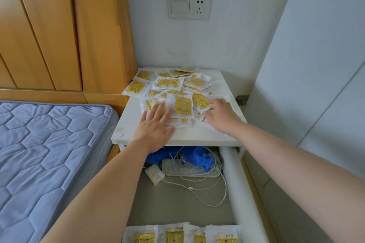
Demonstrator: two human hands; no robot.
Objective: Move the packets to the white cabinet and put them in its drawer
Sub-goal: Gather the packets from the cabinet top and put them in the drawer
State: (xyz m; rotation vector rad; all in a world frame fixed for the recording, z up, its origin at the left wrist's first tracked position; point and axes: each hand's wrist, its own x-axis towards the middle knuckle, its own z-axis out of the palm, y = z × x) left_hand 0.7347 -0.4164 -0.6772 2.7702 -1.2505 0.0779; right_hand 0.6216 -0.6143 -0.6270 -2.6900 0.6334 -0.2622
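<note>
Both hands are on the cabinet (223, 136) top right now. The packets (177, 92), yellow print in clear-white wrap, lie in a loose heap over most of the top, overlapping every which way, and a couple at the far-left corner poke past the edge.

L hand (156, 124) lies flat, palm down, fingers straight and a bit spread, tips on the near-left of the heap, heel of the palm at the front edge. R hand (221, 114) is on the near-right of the heap, palm down, fingers reaching over packets. It's blurred, so can't tell if it pinches any or just rests.

Below the top the drawer (235, 183) stands pulled out toward the camera. At its back there's a blue bag (199, 157), a white cable (207, 193) looping over a flat white device, and a small cream pouch (155, 173). At the front, at the bottom of the view, sits a row (181, 233) of the same packets, side by side, partly cut off. The mid floor of the drawer shows grey.

To the left are a blue quilted mattress (49, 154) and a wood headboard (49, 25). On the wall above are a switch (178, 7) and a socket (199, 7).
</note>
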